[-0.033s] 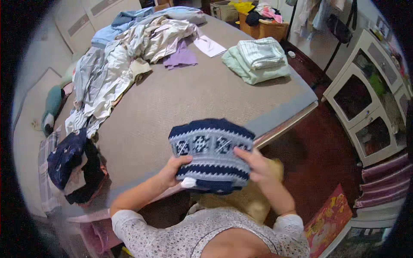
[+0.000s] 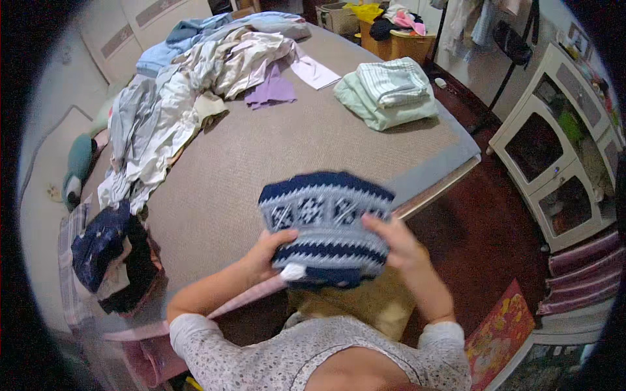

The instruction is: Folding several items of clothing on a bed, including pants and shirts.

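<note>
A folded knit garment [image 2: 329,228], navy and light grey with a snowflake-like pattern, is held up in front of me near the bed's front edge. My left hand [image 2: 267,251] grips its left side, thumb on top and fingers hidden beneath. On the right side my right hand [image 2: 391,241] clasps it the same way. A small white piece [image 2: 293,272] shows at its lower left corner. Whether the garment is a sweater or something else I cannot tell from the fold.
Across the bed [image 2: 261,143], a long heap of rumpled clothes [image 2: 176,98] lies at the far left, with a purple cloth [image 2: 270,88] beside it. Folded pale green and striped textiles [image 2: 391,91] are stacked at right. Dark clothes [image 2: 111,254] lie near left. A white cabinet [image 2: 541,156] stands at right.
The folded knit garment has shifted slightly up and to the right, with both hands still holding it.
</note>
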The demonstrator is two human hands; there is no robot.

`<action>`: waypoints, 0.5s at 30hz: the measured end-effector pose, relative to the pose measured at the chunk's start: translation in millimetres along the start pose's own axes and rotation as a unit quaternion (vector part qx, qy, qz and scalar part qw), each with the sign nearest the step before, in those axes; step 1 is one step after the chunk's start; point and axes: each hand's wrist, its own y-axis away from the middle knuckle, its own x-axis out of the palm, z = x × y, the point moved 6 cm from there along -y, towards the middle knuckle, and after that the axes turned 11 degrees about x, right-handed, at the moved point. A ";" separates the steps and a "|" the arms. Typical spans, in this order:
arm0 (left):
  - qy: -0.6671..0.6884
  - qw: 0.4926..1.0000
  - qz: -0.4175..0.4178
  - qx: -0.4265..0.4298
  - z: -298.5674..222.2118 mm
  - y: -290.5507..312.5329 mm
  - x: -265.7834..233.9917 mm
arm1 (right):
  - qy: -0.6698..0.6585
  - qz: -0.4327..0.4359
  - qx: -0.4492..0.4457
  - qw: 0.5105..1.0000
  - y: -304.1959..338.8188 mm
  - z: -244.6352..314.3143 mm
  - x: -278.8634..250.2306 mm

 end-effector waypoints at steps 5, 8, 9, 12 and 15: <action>-0.012 0.974 0.066 0.217 -60.8 -154.0 110.2 | 0.237 -0.036 -0.218 0.946 -63.3 210.4 -16.4; -0.004 0.953 0.024 0.301 -84.0 -259.7 141.5 | 0.282 -0.092 -0.211 0.931 -130.1 313.3 -24.5; -0.018 0.946 -0.001 0.324 -88.1 -289.3 147.7 | 0.329 -0.096 -0.217 0.914 -161.3 340.2 -44.5; -0.308 0.893 -0.102 0.313 -48.7 -381.7 161.5 | 0.557 -0.262 -0.412 0.672 -234.5 413.8 -195.5; -0.233 0.891 -0.096 0.378 -37.8 -402.2 141.7 | 0.595 -0.421 -0.331 0.600 -285.8 379.8 -245.3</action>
